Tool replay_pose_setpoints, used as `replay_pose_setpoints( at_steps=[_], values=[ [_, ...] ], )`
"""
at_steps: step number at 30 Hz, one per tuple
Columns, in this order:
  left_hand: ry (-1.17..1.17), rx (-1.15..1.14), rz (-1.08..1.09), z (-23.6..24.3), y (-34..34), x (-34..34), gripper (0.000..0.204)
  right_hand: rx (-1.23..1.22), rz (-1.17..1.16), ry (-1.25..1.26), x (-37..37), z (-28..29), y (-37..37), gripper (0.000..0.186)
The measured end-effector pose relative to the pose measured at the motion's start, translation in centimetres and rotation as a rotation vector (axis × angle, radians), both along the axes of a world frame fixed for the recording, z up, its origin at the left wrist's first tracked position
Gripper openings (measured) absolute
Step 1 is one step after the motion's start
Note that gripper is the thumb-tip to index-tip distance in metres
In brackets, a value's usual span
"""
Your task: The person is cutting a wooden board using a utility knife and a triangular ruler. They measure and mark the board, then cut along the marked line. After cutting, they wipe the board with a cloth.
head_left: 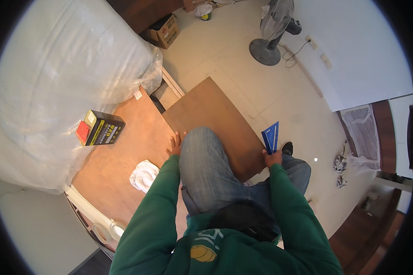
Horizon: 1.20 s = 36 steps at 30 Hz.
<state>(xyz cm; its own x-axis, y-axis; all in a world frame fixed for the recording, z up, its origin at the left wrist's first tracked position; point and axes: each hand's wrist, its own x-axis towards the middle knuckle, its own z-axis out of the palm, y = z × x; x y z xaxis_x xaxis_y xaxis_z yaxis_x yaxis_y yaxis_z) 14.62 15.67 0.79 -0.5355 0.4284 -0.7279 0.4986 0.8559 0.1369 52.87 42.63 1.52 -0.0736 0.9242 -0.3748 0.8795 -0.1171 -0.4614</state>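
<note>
My left hand (174, 145) lies beside my left knee with its fingers spread, against the light wooden sheet (117, 158). It holds nothing that I can see. In my right hand (274, 158), by my right knee, is a blue triangular speed square (270, 136), pointing away from me. That hand is also close to the right edge of a brown wooden panel (218, 114). My left leg covers part of this panel. A crumpled white cloth (144, 176) rests on the light sheet, left of my left forearm.
A black and yellow adhesive tin (108, 129) with a red piece beside it stands on the sheet. Plastic film (69, 78) covers a large form at left. A cardboard box (164, 32) and a standing fan (265, 51) are farther off on the floor. Crumpled scraps (340, 164) lie at right.
</note>
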Motion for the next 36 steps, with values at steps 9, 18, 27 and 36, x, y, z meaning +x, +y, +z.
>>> replay_pose_setpoints(
  at_steps=[9,18,27,36],
  values=[
    [0.536,0.486,0.196,1.5,3.1,-9.9,0.032,-0.387,-0.627,0.462,-0.3,2.0,-2.3,0.051],
    [0.247,0.386,-0.009,-0.7,12.0,-16.3,0.118,-0.535,-0.773,0.650,2.0,0.2,-4.6,0.036],
    [0.195,0.250,-0.008,-0.9,13.2,-18.4,0.087,-0.597,-0.743,0.623,3.2,-3.0,-5.1,0.036],
    [0.120,0.202,-0.176,-0.5,14.2,-18.7,0.059,-0.451,-0.780,0.658,3.6,-1.1,-3.9,0.047]
  ],
)
